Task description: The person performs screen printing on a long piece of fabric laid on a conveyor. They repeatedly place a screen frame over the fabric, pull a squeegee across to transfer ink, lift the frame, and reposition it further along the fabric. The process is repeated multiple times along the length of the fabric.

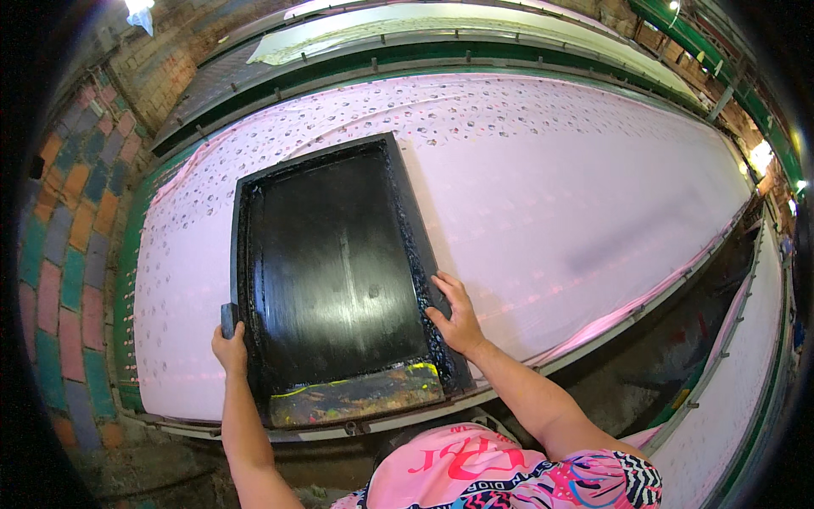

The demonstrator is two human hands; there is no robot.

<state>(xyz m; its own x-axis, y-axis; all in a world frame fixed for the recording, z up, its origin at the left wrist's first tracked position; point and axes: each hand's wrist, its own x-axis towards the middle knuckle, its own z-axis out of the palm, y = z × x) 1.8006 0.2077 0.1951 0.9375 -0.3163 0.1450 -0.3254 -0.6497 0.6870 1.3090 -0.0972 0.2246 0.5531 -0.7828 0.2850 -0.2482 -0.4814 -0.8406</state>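
Note:
A large dark screen-printing frame [315, 254] lies on pink printed cloth [543, 204], tilted a little to the left. Its inner surface is black and shiny, with a paint-smeared strip [356, 397] edged in yellow along the near end. My left hand [229, 349] is closed round a small dark grey block [228, 321] at the frame's left side; whether that block is fixed to it I cannot tell. On the opposite rail, my right hand [456, 316] grips the edge, its fingers over the outer side and its thumb toward the inside.
Small dark motifs cover the cloth's far and left parts; its right part looks plain pink. The long table's near edge [560, 360] runs close to my body. Another long cloth-covered table [475, 25] stands beyond, and one more [721, 433] at the right. Coloured bricks [78, 280] lie left.

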